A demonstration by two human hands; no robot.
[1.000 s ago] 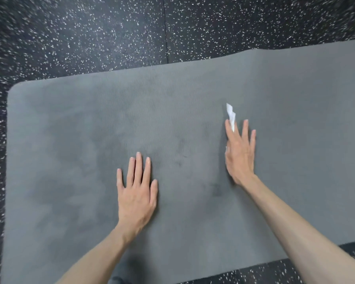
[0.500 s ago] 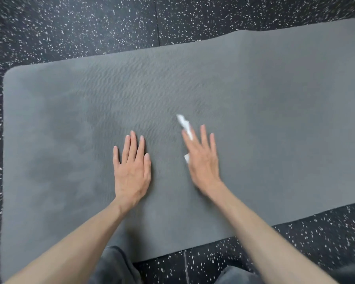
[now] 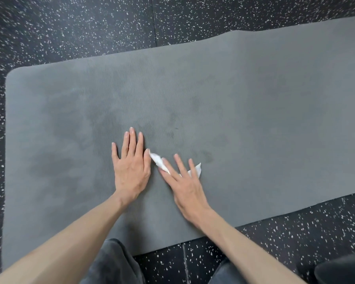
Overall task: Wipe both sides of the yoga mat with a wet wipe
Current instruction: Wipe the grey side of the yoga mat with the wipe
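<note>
So the wet wipe (image 3: 157,162) has swept leftward across the yoga mat (image 3: 254,103) vs 1 s ago: it was out to the right, well apart from the left hand (image 3: 131,169), and now its crumpled white end touches or sits just beside that hand's thumb. Means this stroke has prob. hit its left limit; my read is next pass goes back right or shifts to a fresh strip.

Right hand (image 3: 184,187) lies flat, fingers spread, pressing the wipe to the mat, not clenched. Wipe shows at 2 spots: a bunched bit past the index finger and a pointed corner sticking out by the outer fingers; the rest is hidden under the palm.

Left hand is flat too, palm down, fingers together, holding nothing, just bracing the mat. It hasn't really moved on the mat.

Mat is grey w/ fine wavy ribbing, lying flat on black speckled rubber floor (image 3: 70,27), rounded corner at far left, running out of view to the right. Far edge has a slight wave. Darker cloudy patches around both hands and to the left, likely damp from wiping; right part looks more even, prob. not done. Only one face visible, so flip not yet done.

Dark trouser knees (image 3: 111,261) at bottom edge, left one overlapping the mat's near edge.
</note>
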